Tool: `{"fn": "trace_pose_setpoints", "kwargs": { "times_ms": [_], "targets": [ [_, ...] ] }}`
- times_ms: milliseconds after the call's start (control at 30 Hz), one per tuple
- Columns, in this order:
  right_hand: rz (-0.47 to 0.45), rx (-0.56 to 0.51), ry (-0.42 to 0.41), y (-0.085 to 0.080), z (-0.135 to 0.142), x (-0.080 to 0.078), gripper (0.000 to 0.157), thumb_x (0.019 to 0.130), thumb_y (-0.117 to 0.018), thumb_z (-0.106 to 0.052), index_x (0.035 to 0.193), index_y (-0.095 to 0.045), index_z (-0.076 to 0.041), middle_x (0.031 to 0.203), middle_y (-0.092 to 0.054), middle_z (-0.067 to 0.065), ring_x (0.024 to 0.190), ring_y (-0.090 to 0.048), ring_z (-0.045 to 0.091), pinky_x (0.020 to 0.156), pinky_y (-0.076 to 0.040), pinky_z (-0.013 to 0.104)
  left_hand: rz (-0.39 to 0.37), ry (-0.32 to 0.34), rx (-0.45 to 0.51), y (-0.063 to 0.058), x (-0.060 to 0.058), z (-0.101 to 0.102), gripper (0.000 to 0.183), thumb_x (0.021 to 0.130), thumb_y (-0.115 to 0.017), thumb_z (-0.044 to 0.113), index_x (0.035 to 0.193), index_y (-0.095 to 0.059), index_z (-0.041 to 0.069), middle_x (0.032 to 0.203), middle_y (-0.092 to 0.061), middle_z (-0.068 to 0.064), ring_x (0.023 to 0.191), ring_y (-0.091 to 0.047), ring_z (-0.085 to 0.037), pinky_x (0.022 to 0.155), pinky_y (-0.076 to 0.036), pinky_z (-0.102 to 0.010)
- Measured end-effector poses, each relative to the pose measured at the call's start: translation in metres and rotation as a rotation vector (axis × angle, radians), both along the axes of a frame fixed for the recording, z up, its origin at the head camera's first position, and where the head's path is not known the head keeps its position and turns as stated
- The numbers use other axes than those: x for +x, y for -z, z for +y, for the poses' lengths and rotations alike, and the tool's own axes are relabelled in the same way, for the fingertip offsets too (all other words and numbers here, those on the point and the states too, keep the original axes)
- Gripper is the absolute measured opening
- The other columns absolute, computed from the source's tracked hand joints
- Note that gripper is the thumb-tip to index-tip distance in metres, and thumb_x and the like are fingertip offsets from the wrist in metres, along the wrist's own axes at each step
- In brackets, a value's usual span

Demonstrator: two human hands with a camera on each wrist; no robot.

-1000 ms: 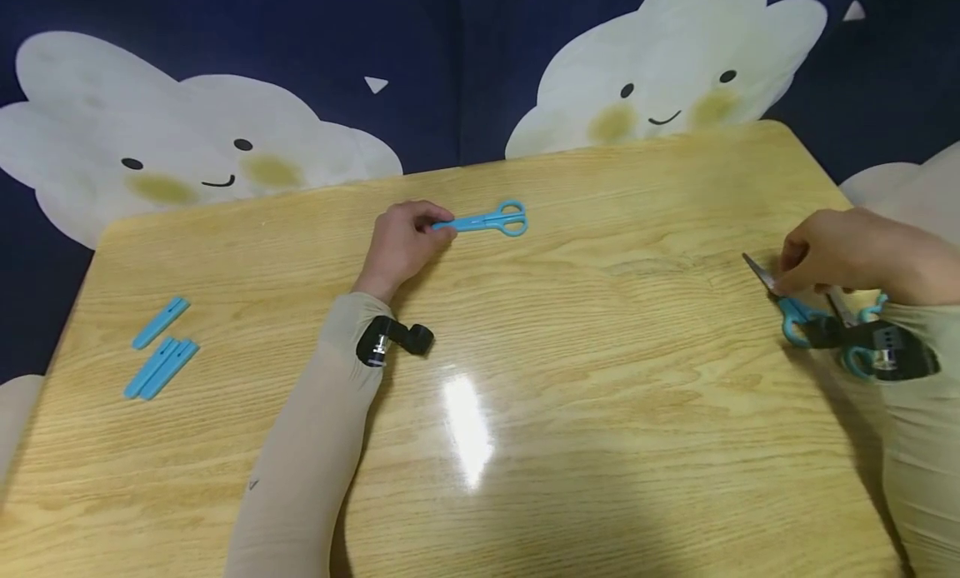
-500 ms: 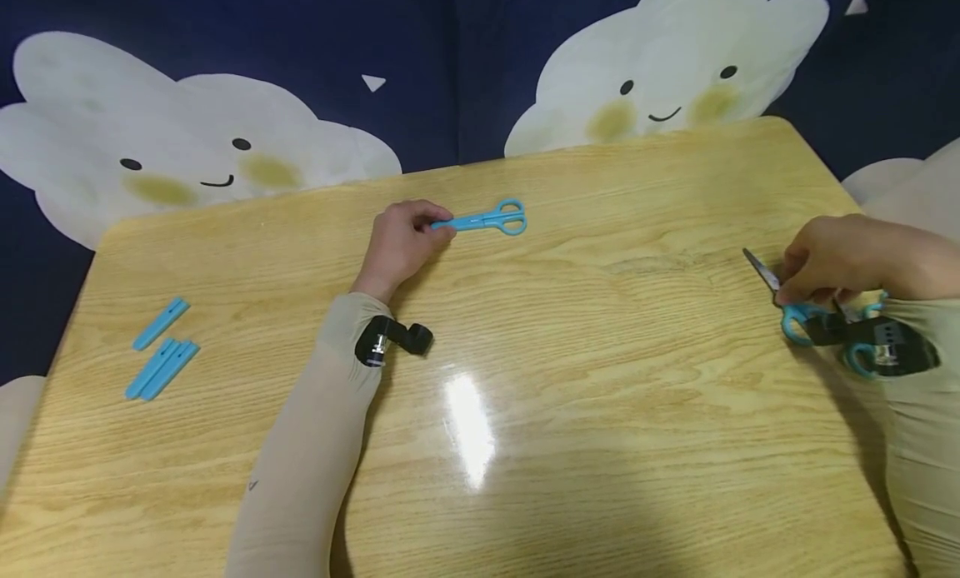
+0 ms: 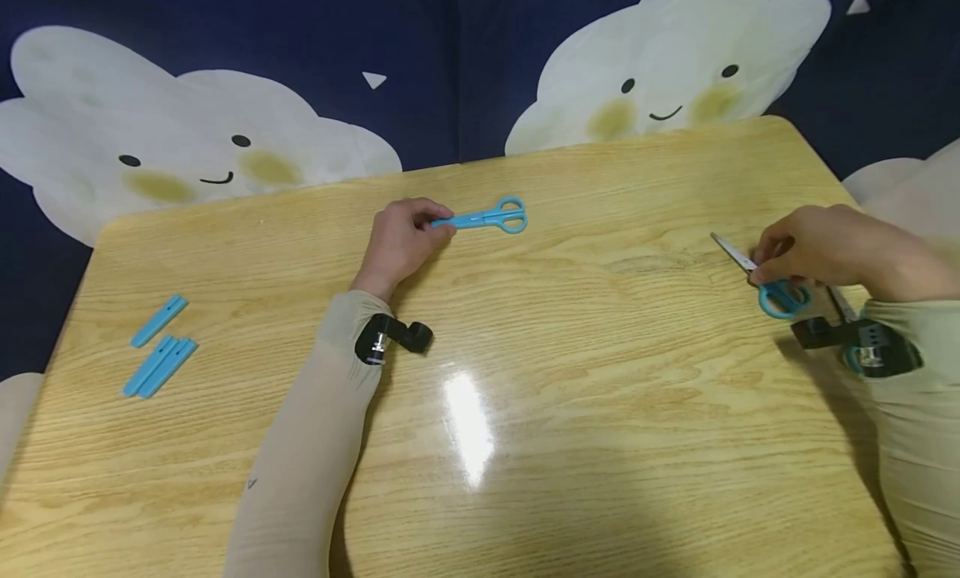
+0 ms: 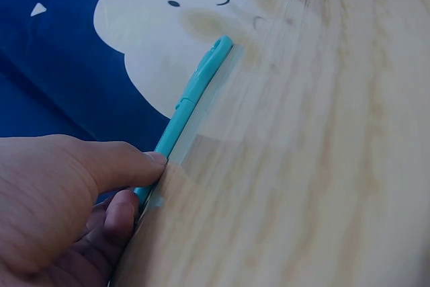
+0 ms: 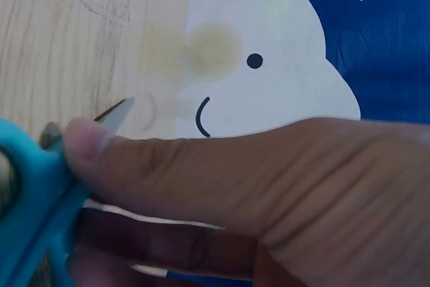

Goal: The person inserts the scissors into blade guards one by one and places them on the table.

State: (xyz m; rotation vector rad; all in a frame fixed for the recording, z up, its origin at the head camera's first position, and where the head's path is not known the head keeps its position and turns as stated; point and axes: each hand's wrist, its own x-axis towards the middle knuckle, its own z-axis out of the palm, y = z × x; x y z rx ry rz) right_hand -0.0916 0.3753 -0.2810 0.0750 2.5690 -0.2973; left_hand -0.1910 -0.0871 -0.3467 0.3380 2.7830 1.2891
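Three blue sheaths (image 3: pixel 168 368) show only in head view; left hand (image 3: pixel 397 243) pinches sheathed scissors (image 3: pixel 477 221), right hand (image 3: pixel 817 246) bare-bladed scissors (image 3: pixel 783 296).

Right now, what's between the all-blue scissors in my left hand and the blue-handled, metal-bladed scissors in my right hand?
Only bare wooden tabletop, from the all-blue scissors to the metal-bladed scissors, in the head view.

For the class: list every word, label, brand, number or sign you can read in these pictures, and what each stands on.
No words or numbers are readable.
Light-blue plastic covered scissors in the left hand: tiny mark, too small to read.
Beige fabric left sleeve: small dark triangular outline, no letters legible.
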Motion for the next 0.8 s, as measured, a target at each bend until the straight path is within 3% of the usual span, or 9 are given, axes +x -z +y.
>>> {"fn": "trace_pose_setpoints", "kwargs": {
  "times_ms": [233,500,700,800],
  "targets": [
    [0.076,0.100,-0.061,0.001,-0.004,-0.005,0.043,0.088,-0.066,-0.051,0.106,-0.071,-0.014,0.100,-0.074,0.010,0.084,-0.065,0.025,0.065,-0.047,0.035,-0.013,-0.001,-0.002,-0.001,0.000,0.001,0.019,0.086,-0.072,0.023,0.104,-0.075,0.015,0.089,-0.069,-0.005,0.077,-0.056,-0.015,0.071,-0.043,-0.024],
    [0.123,0.105,-0.014,-0.007,-0.001,-0.001,0.058,0.087,-0.062,-0.059,0.114,-0.069,-0.008,0.096,-0.073,0.013,0.079,-0.063,0.023,0.059,-0.044,0.033,-0.024,0.008,0.006,0.000,0.001,0.003,0.020,0.087,-0.071,0.023,0.105,-0.075,0.015,0.090,-0.069,-0.005,0.077,-0.055,-0.016,0.071,-0.043,-0.025],
    [0.021,0.021,0.076,-0.010,0.010,0.008,0.077,0.074,-0.075,-0.060,0.121,-0.058,0.000,0.117,-0.064,0.031,0.076,-0.065,0.023,0.060,-0.051,0.038,-0.004,0.005,0.005,0.002,-0.001,0.002,0.020,0.086,-0.072,0.023,0.103,-0.075,0.014,0.089,-0.070,-0.005,0.077,-0.056,-0.014,0.071,-0.043,-0.024],
    [-0.025,-0.022,0.068,-0.007,0.011,0.008,0.079,0.073,-0.079,-0.055,0.121,-0.055,0.003,0.118,-0.060,0.034,0.076,-0.063,0.023,0.061,-0.052,0.038,0.003,0.003,-0.004,0.003,-0.002,0.000,0.020,0.085,-0.072,0.023,0.104,-0.075,0.014,0.090,-0.071,-0.005,0.077,-0.056,-0.015,0.071,-0.043,-0.024]
  ]
}}
